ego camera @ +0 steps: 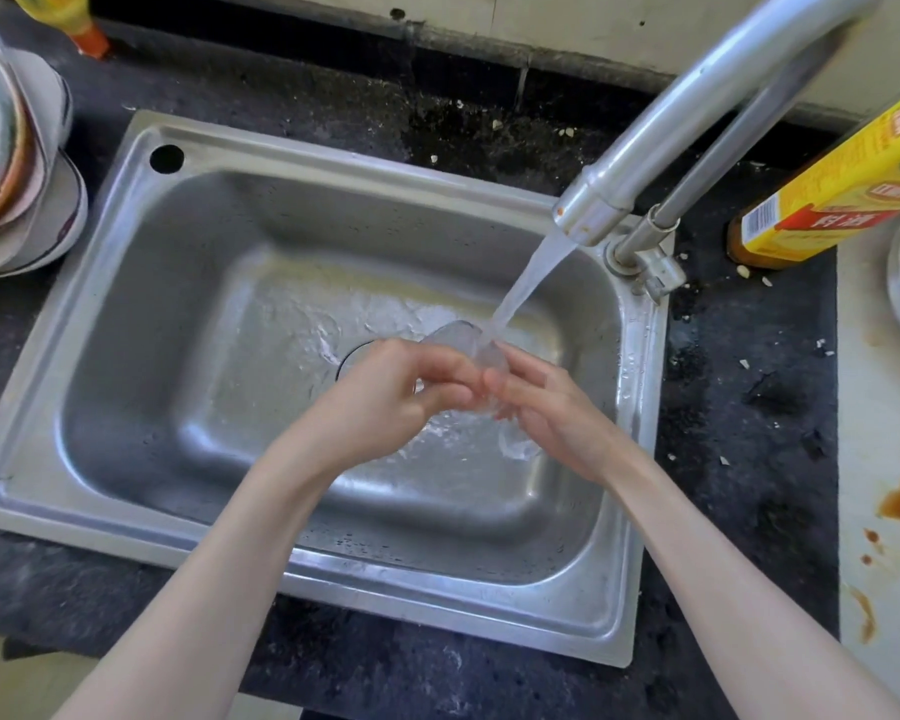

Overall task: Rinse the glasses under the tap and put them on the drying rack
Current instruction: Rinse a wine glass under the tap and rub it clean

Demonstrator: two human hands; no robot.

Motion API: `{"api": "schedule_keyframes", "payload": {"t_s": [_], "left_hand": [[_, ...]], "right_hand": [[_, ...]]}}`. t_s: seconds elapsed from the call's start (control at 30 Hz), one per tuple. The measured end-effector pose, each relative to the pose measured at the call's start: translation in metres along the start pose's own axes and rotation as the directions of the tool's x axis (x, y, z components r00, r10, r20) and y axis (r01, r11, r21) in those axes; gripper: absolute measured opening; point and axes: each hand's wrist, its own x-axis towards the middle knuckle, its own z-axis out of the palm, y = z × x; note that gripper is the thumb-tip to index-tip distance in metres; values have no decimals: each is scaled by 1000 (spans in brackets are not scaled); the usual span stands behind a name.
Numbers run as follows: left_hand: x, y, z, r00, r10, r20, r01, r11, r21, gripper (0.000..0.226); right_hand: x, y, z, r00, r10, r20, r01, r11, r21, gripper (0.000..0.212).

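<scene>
Rinsing step in hand. A clear glass is held over the steel sink, near the drain, with the tap at 1 o'clock pouring onto it. Left hand and right hand both curl their fingers round it. Next move, as judged: lift it clear and carry it to the drying rack, which is not in view. The glass outline is largely lost in water and fingers; any further glasses cannot be made out.
</scene>
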Motion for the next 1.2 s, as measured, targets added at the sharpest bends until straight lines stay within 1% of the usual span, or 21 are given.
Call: {"api": "schedule_keyframes", "payload": {"t_s": [0.03, 0.07, 0.13, 0.17, 0.2, 0.27, 0.3, 0.33, 0.4, 0.43, 0.47, 0.53, 0.67, 0.73, 0.8, 0.9, 0.97, 1.03, 1.1, 1.13, 1.2], "left_hand": [[0, -2, 0, 1000, 16, -24, -15, 998, 64, 13], [1, -3, 1, 997, 50, -55, -43, 990, 131, 10], [2, -7, 5, 980, 158, -123, -125, 962, 242, 3], [2, -9, 8, 967, 198, -157, -149, 949, 279, 8], [2, -11, 11, 954, 227, -196, -164, 942, 293, 13], [1, -12, 17, 919, 255, -300, -180, 949, 257, 19], [0, -11, 19, 909, 239, -342, -173, 962, 213, 20], [0, -10, 20, 913, 192, -359, -148, 978, 145, 26], [0, -8, 22, 948, 68, -310, -66, 998, 17, 54], [1, -8, 22, 960, 26, -279, -28, 1000, -1, 68], [1, -8, 23, 967, 4, -255, -4, 1000, 3, 76], [2, -5, 22, 974, 2, -228, 5, 999, 31, 75], [2, -6, 20, 986, 16, -163, -7, 998, 56, 73], [2, -4, 20, 987, 19, -161, -8, 998, 70, 69], [0, 0, 21, 978, 27, -207, -10, 996, 85, 61], [0, 10, 23, 960, 45, -275, -15, 994, 109, 57], [0, 15, 23, 955, 38, -293, -2, 993, 122, 58], [1, 19, 24, 953, 38, -301, 8, 988, 153, 60], [1, 26, 22, 949, 37, -312, 24, 982, 188, 60], [1, 29, 22, 947, 31, -321, 34, 980, 197, 60], [0, 35, 20, 940, 31, -340, 43, 977, 208, 61]], "right_hand": [[-1, 0, 2, 1000, 25, 11, -26, 999, 41, 35], [-2, 0, 5, 999, 42, 8, -42, 997, 67, 43], [-1, 0, 11, 999, 38, -26, -36, 997, 66, 67], [0, -1, 13, 999, 25, -43, -22, 998, 66, 71], [1, -1, 14, 998, 11, -59, -6, 996, 83, 69], [2, -3, 16, 996, -31, -88, 42, 990, 132, 63], [2, -3, 17, 993, -59, -103, 75, 984, 160, 58], [2, -4, 17, 989, -88, -122, 110, 976, 188, 52], [3, -5, 19, 982, -116, -148, 150, 958, 245, 48], [3, -5, 20, 981, -118, -156, 155, 953, 259, 48], [3, -5, 21, 979, -116, -168, 157, 952, 261, 48], [2, -4, 22, 973, -102, -208, 154, 955, 252, 52], [1, -1, 22, 971, -78, -225, 139, 952, 272, 73], [-1, -2, 22, 972, -70, -225, 134, 949, 285, 68], [-2, -5, 21, 968, -46, -245, 113, 957, 269, 64], [-4, -10, 17, 971, -7, -237, 67, 967, 245, 60], [-7, -18, 9, 954, 35, -297, 55, 956, 289, 43], [-10, -25, -5, 909, 122, -398, 86, 881, 466, 24], [-16, -36, -21, 856, 231, -463, 146, 751, 644, 13], [-19, -42, -27, 835, 275, -477, 175, 690, 702, 11], [-26, -54, -35, 807, 335, -486, 210, 606, 767, 15]]}}
